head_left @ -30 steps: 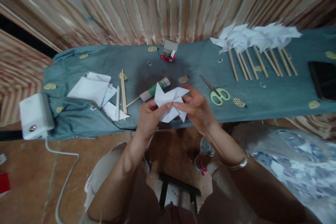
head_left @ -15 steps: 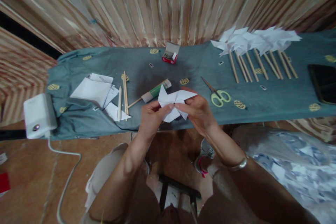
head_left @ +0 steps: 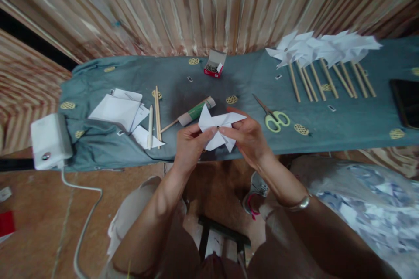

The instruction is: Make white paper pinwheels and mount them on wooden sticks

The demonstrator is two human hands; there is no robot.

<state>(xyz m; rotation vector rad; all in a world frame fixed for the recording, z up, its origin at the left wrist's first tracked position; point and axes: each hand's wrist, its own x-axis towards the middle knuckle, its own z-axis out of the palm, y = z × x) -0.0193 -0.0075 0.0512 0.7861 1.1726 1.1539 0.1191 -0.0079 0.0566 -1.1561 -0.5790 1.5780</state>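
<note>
A white paper pinwheel [head_left: 220, 121] is held up in front of me at the near edge of the table. My left hand [head_left: 190, 144] pinches its left side, thumb close to the dark spot at the centre. From the right, my right hand [head_left: 250, 139] grips it too, its thumb tip almost meeting the other. Fingers behind the paper are hidden. Just beyond the pinwheel lies a green and white glue tube [head_left: 198, 111], with a thin stick at its left end. Scissors with light green handles [head_left: 276, 120] rest to the right of my right hand.
Finished pinwheels on sticks [head_left: 322, 50] lie in a row at the back right. A small open red box [head_left: 213, 69] of metal pins stands at the back. Paper sheets [head_left: 114, 111] and wooden sticks [head_left: 157, 115] lie left. A white device [head_left: 51, 141] with a cable sits at the left end; a phone [head_left: 406, 102] lies far right.
Both hands keep their pinch on the pinwheel, with the thumbs barely shifted at its centre. The whole view has moved slightly.
</note>
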